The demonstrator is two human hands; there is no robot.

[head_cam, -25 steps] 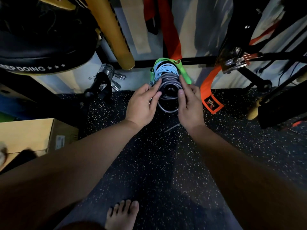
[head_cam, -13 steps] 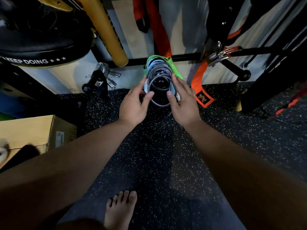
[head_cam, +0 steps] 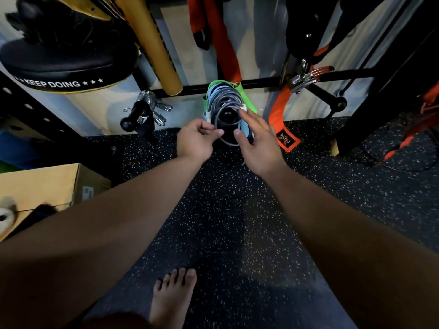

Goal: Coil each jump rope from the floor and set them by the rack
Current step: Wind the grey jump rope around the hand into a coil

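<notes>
A grey jump rope (head_cam: 225, 100) hangs coiled on a black peg (head_cam: 228, 115) of the rack (head_cam: 261, 80), in front of a light blue rope coil (head_cam: 215, 92) and a green band (head_cam: 247, 102). My left hand (head_cam: 197, 140) is at the coil's lower left, thumb and curled fingers pinching the grey loop. My right hand (head_cam: 260, 143) is at the coil's right side with fingers spread and straight. Its fingertips reach a white handle end (head_cam: 242, 107) on the coil.
An orange strap (head_cam: 282, 115) hangs just right of the coils. Spring collars sit on a second peg (head_cam: 147, 103) to the left, under a yellow pad (head_cam: 152, 43) and a black round pad (head_cam: 66, 65). A cardboard box (head_cam: 42, 186) stands lower left. My bare foot (head_cam: 172, 298) is on the speckled floor.
Both hands lay flat against the coil's sides before. Now my left fingers have curled onto the grey loop and my right hand has opened and drawn slightly back.
</notes>
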